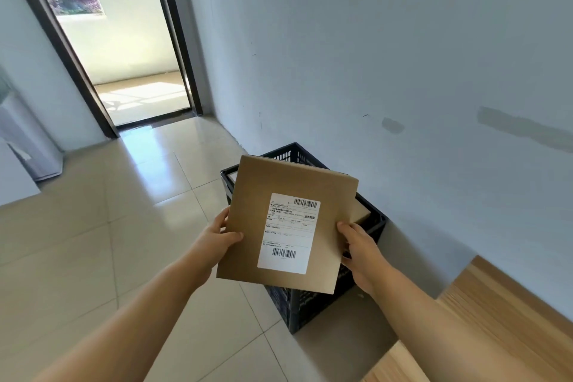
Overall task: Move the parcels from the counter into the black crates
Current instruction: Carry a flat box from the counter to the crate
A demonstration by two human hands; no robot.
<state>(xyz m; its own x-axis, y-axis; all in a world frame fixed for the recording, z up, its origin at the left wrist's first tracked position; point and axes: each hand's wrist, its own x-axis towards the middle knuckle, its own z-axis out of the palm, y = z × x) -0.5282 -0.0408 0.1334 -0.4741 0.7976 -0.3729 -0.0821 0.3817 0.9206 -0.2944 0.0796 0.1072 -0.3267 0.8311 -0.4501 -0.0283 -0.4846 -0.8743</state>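
Observation:
A flat brown cardboard parcel point(248, 195) with a white shipping label hangs in the air over a black plastic crate point(310, 304) on the floor by the wall. My left hand point(217, 239) grips the parcel's left edge, thumb on top. My right hand point(359, 248) holds its right edge, thumb on the top face. The parcel hides most of the crate's opening. Inside the crate, pale box tops show at the far left corner point(231, 176) and at the right point(362, 211).
The wooden counter point(483, 329) fills the bottom right corner, next to the crate. A grey wall runs along the right. Beige floor tiles point(93, 242) spread to the left, toward an open doorway point(136, 77). A white object point(18, 146) stands at the left edge.

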